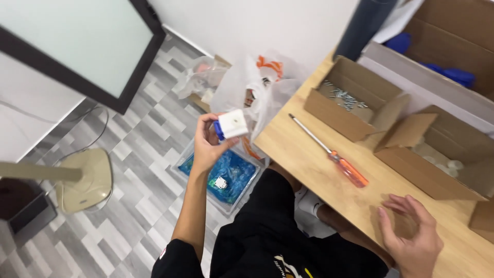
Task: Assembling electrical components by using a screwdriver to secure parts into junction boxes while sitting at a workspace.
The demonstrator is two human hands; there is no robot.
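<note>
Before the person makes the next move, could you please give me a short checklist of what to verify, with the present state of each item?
1. Left hand grips the small white and blue part firmly: ok, fingers wrap around it, raised over the floor.
2. Right hand is free: ok, open and empty, over the wooden table.
3. Orange-handled screwdriver is within reach: ok, it lies flat on the table, untouched.
4. Screws are available: ok, a loose pile sits in the open cardboard box.
5. Part is undamaged: cannot tell, too small to judge.
6. Floor tray with blue lining has more parts: ok, one white piece shows.
</note>
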